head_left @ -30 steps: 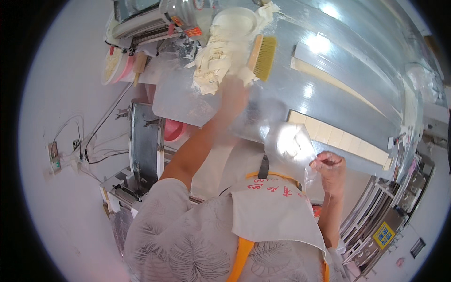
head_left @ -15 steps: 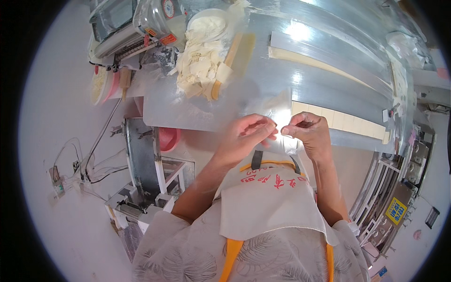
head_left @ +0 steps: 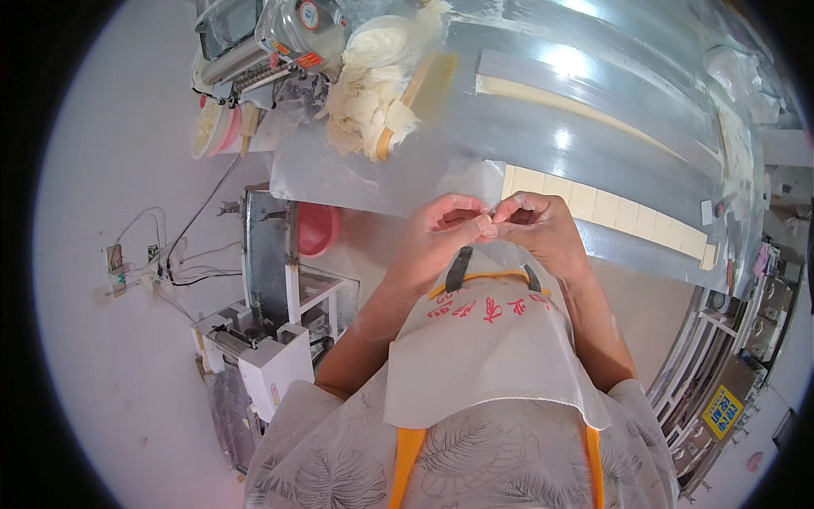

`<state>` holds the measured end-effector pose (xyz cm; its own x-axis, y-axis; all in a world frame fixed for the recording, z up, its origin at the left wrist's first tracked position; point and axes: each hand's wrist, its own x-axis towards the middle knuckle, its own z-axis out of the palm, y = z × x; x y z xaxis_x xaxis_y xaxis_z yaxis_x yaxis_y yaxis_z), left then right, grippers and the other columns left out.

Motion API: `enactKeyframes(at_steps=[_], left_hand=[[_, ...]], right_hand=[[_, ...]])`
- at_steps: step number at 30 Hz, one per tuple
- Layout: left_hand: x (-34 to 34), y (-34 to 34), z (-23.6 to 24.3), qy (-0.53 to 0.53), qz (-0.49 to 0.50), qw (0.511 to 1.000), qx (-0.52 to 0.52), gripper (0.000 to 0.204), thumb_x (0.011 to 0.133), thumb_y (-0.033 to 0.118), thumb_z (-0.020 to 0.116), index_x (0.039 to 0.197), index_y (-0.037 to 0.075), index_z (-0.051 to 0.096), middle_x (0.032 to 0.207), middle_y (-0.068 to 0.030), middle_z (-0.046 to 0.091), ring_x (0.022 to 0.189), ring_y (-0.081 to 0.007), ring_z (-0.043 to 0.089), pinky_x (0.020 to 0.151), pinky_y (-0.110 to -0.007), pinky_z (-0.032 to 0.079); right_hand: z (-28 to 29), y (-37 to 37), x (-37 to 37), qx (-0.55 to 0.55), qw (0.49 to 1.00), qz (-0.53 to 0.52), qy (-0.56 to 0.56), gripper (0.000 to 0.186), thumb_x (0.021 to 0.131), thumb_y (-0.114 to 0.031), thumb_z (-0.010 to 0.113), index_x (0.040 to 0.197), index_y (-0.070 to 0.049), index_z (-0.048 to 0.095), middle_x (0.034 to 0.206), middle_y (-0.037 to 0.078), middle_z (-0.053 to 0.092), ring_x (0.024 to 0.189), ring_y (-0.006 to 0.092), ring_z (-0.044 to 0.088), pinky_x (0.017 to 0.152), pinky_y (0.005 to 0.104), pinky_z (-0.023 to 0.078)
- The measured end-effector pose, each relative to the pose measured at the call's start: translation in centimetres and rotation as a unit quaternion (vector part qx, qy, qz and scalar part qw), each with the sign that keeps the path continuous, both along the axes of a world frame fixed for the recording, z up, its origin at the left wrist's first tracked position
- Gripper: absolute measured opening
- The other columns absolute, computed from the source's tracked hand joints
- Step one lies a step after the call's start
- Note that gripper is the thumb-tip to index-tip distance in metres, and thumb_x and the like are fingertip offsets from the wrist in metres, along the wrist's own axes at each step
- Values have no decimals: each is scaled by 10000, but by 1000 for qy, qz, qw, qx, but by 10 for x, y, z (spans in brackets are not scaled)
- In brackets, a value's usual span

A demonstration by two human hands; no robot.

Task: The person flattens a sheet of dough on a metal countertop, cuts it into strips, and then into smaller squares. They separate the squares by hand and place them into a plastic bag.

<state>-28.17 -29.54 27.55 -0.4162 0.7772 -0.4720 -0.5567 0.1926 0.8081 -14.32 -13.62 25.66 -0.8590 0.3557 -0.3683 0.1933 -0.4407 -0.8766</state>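
Note:
My left hand (head_left: 441,237) and my right hand (head_left: 547,233) meet in front of my chest, at the near edge of the metal table. Thumbs and fingertips are pinched together on a thin clear plastic film (head_left: 483,180), part of which shows behind the fingers. Whether it is a bag or a loose sheet I cannot tell. Just beyond my right hand lies a row of pale dough squares (head_left: 615,212), cut from one strip. Farther back, a long narrow dough strip (head_left: 577,109) rests beside a clear flat strip.
A heap of dough scraps (head_left: 360,106) lies at the far left of the metal table (head_left: 381,182), by a wooden-edged tool (head_left: 415,81) and a bowl of flour (head_left: 373,41). A roller machine (head_left: 254,64) stands behind. A pink basin (head_left: 316,229) sits below the edge.
My right hand has moved left, so both hands' fingertips now touch. The view has shifted slightly, and more of the cut dough row shows.

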Motion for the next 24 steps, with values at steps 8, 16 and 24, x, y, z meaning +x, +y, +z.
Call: enactKeyframes(at_steps=[8,16,24], left_hand=[[40,8,-13,93,-1,995,-17,143,984,52,734,1087,-46,719,1013,-108,761,923,-156,726,860,-302,588],[53,13,-3,183,-48,982,-23,137,1007,51,714,1096,-33,653,1007,-101,732,889,-144,714,828,-288,588],[47,11,-16,131,-33,990,33,331,961,37,757,1252,-14,608,1118,-115,709,1011,-182,693,903,-339,567]], right_hand=[[4,7,41,24,1000,5,-6,101,905,12,821,922,13,722,915,71,741,907,171,752,864,312,595],[13,16,61,79,995,21,-63,120,889,-8,847,950,-6,743,908,24,733,853,86,668,772,263,542],[13,8,57,79,996,9,-34,122,1003,-58,730,1097,19,743,972,15,708,913,98,634,837,288,523]])
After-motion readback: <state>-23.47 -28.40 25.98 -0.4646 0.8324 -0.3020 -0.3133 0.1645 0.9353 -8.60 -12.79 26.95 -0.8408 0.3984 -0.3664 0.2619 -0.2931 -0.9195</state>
